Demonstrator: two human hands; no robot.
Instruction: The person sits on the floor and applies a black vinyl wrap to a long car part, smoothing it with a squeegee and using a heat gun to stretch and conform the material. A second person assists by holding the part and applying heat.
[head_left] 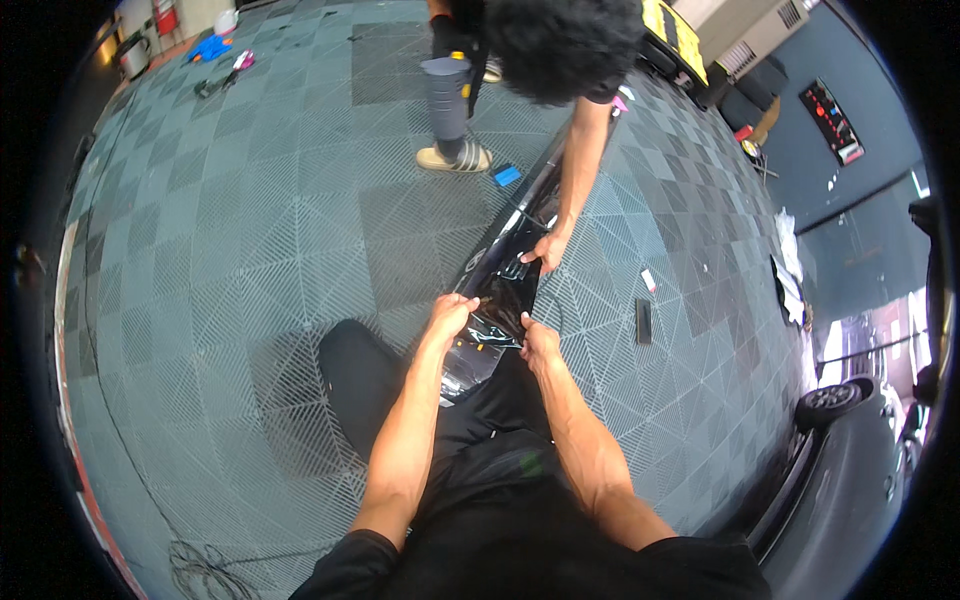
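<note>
A long glossy black car part [497,270] lies on the grey tiled floor, stretching away from me. My left hand [452,312] grips its left edge with the fingers closed around a dark film or trim. My right hand [538,342] presses on the near right edge, pinching the same shiny film. A co-worker bends over the far end; that person's hand [550,250] rests on the part's right side, just beyond mine.
The co-worker's legs and sandalled foot [455,157] stand behind the part. A blue block [508,176], a black flat tool [643,321] and a small white item [648,280] lie on the floor. A dark car's wheel [828,400] is at right. Cables [205,570] lie near left.
</note>
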